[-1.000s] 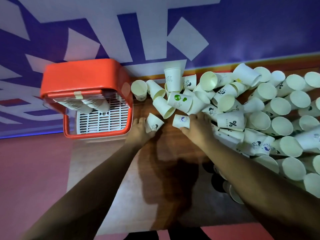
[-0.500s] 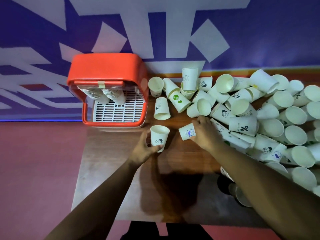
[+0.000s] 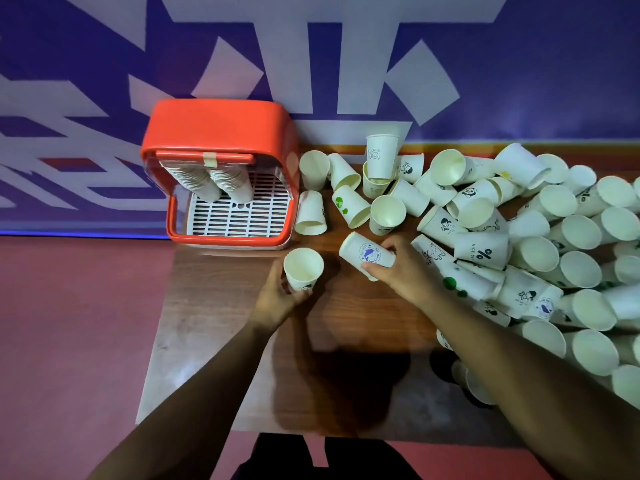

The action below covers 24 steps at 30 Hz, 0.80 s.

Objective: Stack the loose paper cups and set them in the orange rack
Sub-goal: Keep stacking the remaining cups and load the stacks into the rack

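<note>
My left hand [image 3: 277,301] grips an upright white paper cup [image 3: 302,268], its mouth facing up, just in front of the orange rack [image 3: 221,133]. My right hand [image 3: 403,271] holds a second cup with a blue logo [image 3: 365,253], tipped on its side with its base pointing left toward the first cup. The two cups are a short gap apart. Two leaning stacks of cups [image 3: 214,180] sit inside the rack on its white grid. A big heap of loose cups [image 3: 519,244] covers the right of the wooden table [image 3: 214,341].
Several single cups [image 3: 311,213] lie beside the rack's right wall. A few cups [image 3: 474,382] lie on the floor under my right forearm. A purple and white wall runs behind the table, and reddish floor lies to the left.
My left hand has drawn its cup back toward me and holds it upright. My right hand has lifted the blue-logo cup off the table and turned its base leftward.
</note>
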### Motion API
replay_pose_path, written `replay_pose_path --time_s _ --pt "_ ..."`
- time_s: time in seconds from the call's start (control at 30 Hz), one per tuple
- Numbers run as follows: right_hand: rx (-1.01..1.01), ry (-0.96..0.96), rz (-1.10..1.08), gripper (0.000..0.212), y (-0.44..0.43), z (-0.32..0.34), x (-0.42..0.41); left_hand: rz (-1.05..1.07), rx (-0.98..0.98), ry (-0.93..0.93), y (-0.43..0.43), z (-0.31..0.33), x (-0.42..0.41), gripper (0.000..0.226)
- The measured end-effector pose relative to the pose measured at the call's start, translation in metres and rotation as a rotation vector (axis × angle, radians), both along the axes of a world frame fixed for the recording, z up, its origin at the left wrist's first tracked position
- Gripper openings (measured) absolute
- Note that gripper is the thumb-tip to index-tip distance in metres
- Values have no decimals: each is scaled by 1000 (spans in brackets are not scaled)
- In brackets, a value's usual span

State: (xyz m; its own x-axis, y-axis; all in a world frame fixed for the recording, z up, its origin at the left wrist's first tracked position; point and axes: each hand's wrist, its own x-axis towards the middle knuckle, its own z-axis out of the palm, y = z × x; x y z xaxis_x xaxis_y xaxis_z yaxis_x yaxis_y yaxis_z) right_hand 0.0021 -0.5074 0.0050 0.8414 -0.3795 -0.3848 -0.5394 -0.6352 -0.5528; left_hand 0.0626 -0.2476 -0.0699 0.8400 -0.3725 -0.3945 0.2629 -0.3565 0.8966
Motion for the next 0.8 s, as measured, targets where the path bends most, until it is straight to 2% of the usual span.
replay_pose_path --time_s 0.1,0.2,0.3,0.53,0.67,0.8 --pt "220 -48 -118 49 12 4 5 58 -83 -84 2 19 15 76" --pt "344 -105 -192 42 25 13 16 58 -98 -181 14 36 41 83" --pt "442 -153 -248 41 37 20 29 99 -82 -188 26 48 67 82" --pt "470 -155 -288 35 59 26 54 115 6 -206 39 46 114 82" --pt "444 -137 -303 42 69 23 61 43 46 -189 40 39 132 98" --pt "466 -166 -390 51 79 20 67 -39 91 -224 37 33 151 90"
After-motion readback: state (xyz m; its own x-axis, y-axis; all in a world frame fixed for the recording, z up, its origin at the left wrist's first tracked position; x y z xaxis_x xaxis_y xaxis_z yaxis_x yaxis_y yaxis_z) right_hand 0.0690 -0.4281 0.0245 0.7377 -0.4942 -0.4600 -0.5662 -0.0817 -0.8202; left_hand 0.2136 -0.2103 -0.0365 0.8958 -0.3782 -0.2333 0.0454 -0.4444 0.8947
